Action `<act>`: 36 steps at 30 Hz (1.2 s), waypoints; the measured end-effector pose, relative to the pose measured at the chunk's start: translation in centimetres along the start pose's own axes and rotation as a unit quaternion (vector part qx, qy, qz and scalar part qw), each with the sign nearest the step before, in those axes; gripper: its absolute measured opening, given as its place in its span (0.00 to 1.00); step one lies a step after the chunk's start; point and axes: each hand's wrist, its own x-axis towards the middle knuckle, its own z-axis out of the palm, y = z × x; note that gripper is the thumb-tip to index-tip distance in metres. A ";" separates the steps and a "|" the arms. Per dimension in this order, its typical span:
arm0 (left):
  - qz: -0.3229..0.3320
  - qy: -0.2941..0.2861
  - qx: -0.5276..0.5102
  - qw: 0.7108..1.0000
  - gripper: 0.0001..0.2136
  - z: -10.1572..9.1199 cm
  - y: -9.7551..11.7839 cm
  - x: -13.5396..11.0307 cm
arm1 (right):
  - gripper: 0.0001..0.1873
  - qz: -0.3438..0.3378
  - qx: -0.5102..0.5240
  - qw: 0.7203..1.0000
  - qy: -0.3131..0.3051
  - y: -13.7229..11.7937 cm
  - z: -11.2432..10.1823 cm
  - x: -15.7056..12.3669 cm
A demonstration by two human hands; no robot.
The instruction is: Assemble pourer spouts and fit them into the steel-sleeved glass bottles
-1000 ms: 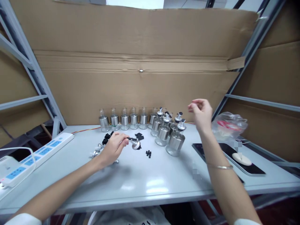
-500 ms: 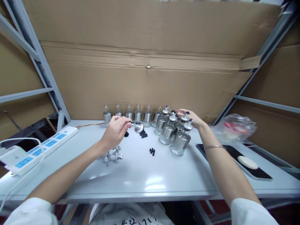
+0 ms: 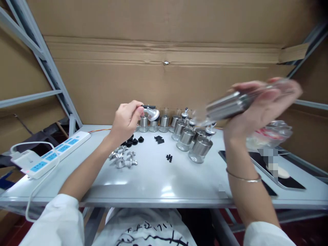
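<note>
My left hand [image 3: 127,120] is raised above the white table [image 3: 159,181] and pinches a silver pourer cap with a black lever [image 3: 151,112]. My right hand [image 3: 258,111] is lifted high at the right, fingers wrapped round a glass bottle with a steel sleeve [image 3: 230,104], held tilted with its neck pointing left; it is blurred by motion. Below it stand several capped bottles [image 3: 200,148]. A row of uncapped bottles [image 3: 164,122] lines the back of the table.
Loose silver caps [image 3: 122,159], black round parts [image 3: 133,140] and small black bits [image 3: 169,157] lie on the table. A white power strip [image 3: 53,155] sits at the left, a plastic bag [image 3: 269,135] and a dark tray [image 3: 279,171] at the right. Cardboard [image 3: 164,68] walls the back.
My right hand took a bottle from the group and lifted it up to the right. My left hand rose with the pourer cap.
</note>
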 end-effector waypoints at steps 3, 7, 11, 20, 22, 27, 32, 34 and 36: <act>-0.005 0.033 -0.024 0.999 0.18 -0.3 0.3 0.4 | 0.21 0.011 0.056 0.996 -0.067 -0.6 5.4 -3.7; 0.012 0.017 -0.011 1.000 0.19 -0.5 0.6 0.2 | 0.20 0.028 0.133 0.978 -0.159 -0.9 11.2 -7.9; 0.055 -0.067 0.003 0.996 0.21 -0.1 0.9 -0.1 | 0.17 0.041 0.199 0.956 -0.211 -0.7 13.4 -10.6; 0.109 -0.202 0.034 0.973 0.24 0.5 1.7 -0.4 | 0.30 0.013 0.232 0.944 -0.233 -1.3 13.4 -12.0; 0.097 -0.225 0.019 0.969 0.24 0.4 1.8 -0.5 | 0.30 -0.002 0.223 0.946 -0.234 -1.3 13.4 -12.1; 0.090 -0.225 -0.016 0.970 0.23 0.7 1.9 -0.6 | 0.33 -0.026 0.207 0.946 -0.246 -1.2 13.3 -12.3; 0.064 -0.231 -0.071 0.968 0.22 1.0 2.2 -0.7 | 0.35 -0.018 0.214 0.944 -0.251 -1.1 13.3 -12.2; 0.068 -0.243 -0.078 0.965 0.21 0.8 2.5 -0.7 | 0.35 -0.022 0.220 0.942 -0.253 -1.0 13.3 -12.2; 0.074 -0.258 -0.068 0.961 0.21 0.6 2.8 -0.6 | 0.34 -0.028 0.223 0.941 -0.254 -1.0 13.3 -12.2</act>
